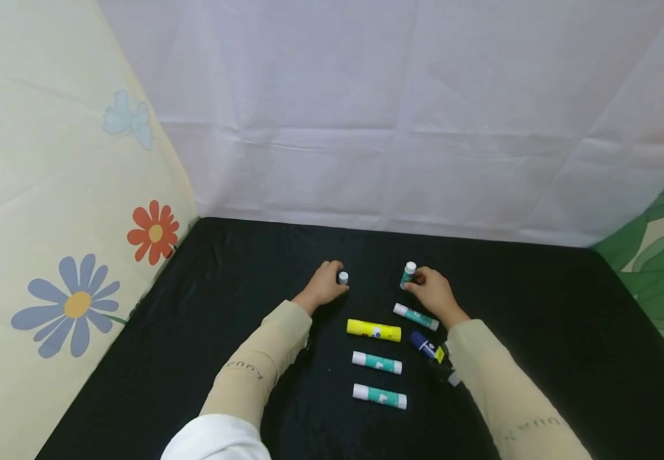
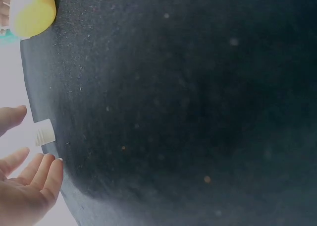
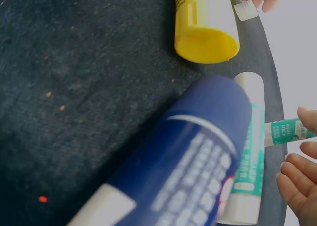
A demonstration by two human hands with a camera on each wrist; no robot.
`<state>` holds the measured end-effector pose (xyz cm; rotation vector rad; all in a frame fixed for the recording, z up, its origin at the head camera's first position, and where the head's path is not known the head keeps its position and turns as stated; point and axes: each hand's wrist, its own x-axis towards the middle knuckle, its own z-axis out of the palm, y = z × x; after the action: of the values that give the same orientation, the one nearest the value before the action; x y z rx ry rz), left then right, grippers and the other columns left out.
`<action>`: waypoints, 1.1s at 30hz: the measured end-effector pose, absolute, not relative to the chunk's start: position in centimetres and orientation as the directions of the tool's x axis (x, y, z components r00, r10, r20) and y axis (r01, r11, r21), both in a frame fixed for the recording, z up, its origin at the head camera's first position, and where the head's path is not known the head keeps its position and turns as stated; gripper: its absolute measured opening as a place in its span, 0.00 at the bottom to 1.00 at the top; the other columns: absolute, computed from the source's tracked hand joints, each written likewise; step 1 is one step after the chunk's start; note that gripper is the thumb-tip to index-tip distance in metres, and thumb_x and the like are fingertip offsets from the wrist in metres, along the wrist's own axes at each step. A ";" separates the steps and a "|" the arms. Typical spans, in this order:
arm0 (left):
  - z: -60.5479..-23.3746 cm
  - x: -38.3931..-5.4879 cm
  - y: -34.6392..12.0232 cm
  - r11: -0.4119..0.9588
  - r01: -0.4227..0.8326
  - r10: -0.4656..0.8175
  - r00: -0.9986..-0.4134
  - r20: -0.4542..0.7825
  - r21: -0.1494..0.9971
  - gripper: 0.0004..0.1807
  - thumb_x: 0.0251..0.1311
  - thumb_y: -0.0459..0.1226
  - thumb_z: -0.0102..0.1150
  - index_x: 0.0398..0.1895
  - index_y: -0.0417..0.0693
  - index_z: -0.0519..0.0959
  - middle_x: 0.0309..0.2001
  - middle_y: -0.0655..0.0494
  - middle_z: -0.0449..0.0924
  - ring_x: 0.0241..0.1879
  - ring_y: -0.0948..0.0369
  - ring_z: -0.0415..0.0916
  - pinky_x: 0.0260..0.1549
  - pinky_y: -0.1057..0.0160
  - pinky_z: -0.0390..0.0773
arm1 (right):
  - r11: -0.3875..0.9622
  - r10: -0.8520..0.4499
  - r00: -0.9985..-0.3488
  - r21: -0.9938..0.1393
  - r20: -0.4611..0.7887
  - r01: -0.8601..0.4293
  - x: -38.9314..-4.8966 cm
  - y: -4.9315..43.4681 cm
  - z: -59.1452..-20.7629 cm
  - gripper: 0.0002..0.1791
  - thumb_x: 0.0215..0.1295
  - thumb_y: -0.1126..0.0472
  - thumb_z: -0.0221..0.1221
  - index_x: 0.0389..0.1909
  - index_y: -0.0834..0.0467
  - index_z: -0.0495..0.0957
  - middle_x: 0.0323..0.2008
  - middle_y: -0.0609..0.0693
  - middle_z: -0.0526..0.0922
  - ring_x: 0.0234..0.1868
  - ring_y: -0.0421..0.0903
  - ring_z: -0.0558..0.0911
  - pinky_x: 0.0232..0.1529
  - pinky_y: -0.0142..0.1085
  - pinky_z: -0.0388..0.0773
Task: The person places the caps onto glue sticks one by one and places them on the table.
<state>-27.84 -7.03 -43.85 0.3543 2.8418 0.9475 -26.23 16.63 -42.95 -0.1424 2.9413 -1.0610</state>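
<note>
My left hand point(image 1: 324, 284) is at the far middle of the table, thumb and fingers spread on either side of a small white cap point(image 1: 343, 278) standing there. Gaps show between its fingertips and the cap point(image 2: 45, 132) in the left wrist view. To the right, my right hand point(image 1: 432, 292) pinches a small green and white glue stick point(image 1: 408, 276) that stands nearly upright, white end up. Thumb and fingers are at its side in the right wrist view, where the glue stick point(image 3: 285, 132) shows partly behind the thumb.
Nearer me lie a green glue stick point(image 1: 416, 317), a yellow glue stick point(image 1: 374, 330), a dark blue tube point(image 1: 424, 345) and two more green glue sticks, the nearest one point(image 1: 380, 396) at the front. My right sleeve partly covers a small item point(image 1: 454, 378). A white cloth point(image 1: 389, 128) hangs behind the black table point(image 1: 510, 287).
</note>
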 end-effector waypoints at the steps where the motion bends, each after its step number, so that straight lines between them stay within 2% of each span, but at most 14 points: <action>1: -43.9 -27.8 -7.0 0.778 0.180 0.259 -0.965 -0.046 0.602 0.26 0.50 0.36 0.59 0.52 0.36 0.65 0.47 0.43 0.66 0.44 0.54 0.67 0.44 0.60 0.67 | 0.764 -0.090 -0.996 -0.640 0.027 -0.086 -26.2 16.6 -42.9 0.20 0.55 0.60 0.56 0.43 0.71 0.68 0.38 0.66 0.73 0.37 0.57 0.72 0.36 0.46 0.69; 4: -44.1 -27.8 -6.8 0.780 0.182 0.264 -0.963 -0.051 0.598 0.25 0.50 0.35 0.59 0.51 0.36 0.65 0.46 0.43 0.66 0.43 0.54 0.67 0.44 0.61 0.67 | 0.759 -0.095 -0.995 -0.643 0.044 -0.101 -26.2 16.5 -42.9 0.18 0.55 0.61 0.57 0.41 0.71 0.69 0.36 0.65 0.73 0.36 0.57 0.72 0.34 0.46 0.69; 12: -44.3 -27.6 -6.3 0.785 0.186 0.280 -0.958 -0.070 0.591 0.24 0.51 0.35 0.58 0.52 0.38 0.66 0.47 0.44 0.65 0.43 0.55 0.66 0.43 0.61 0.68 | 0.761 -0.093 -0.995 -0.643 0.031 -0.091 -26.1 16.4 -42.8 0.19 0.56 0.62 0.55 0.43 0.72 0.68 0.37 0.66 0.72 0.37 0.57 0.71 0.35 0.47 0.68; 22: -44.3 -27.6 -6.1 0.809 0.183 0.276 -0.957 -0.087 0.558 0.19 0.53 0.34 0.55 0.50 0.41 0.68 0.44 0.47 0.66 0.41 0.56 0.66 0.40 0.62 0.69 | 0.743 -0.080 -0.994 -0.661 0.070 -0.106 -26.2 16.0 -43.1 0.12 0.58 0.63 0.53 0.37 0.69 0.70 0.33 0.62 0.73 0.32 0.53 0.72 0.32 0.44 0.68; 28: -44.4 -27.6 -6.4 0.803 0.184 0.246 -0.969 -0.032 0.567 0.14 0.55 0.31 0.51 0.46 0.40 0.70 0.40 0.47 0.68 0.39 0.56 0.68 0.39 0.61 0.69 | 0.748 -0.067 -0.994 -0.654 0.091 -0.110 -26.3 15.8 -43.1 0.11 0.60 0.63 0.52 0.37 0.69 0.69 0.31 0.61 0.73 0.30 0.52 0.71 0.30 0.43 0.68; 33: -44.5 -27.7 -6.6 0.797 0.189 0.226 -0.974 0.006 0.574 0.11 0.55 0.30 0.51 0.42 0.39 0.72 0.38 0.47 0.70 0.38 0.56 0.69 0.39 0.62 0.69 | 0.739 -0.059 -0.992 -0.664 0.107 -0.116 -26.3 15.8 -43.2 0.09 0.59 0.64 0.52 0.34 0.67 0.68 0.29 0.60 0.72 0.28 0.52 0.70 0.28 0.42 0.67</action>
<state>-27.67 -6.62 -44.51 0.3375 2.9182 0.9218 -26.29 15.84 -43.21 -0.1513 3.0027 -1.1551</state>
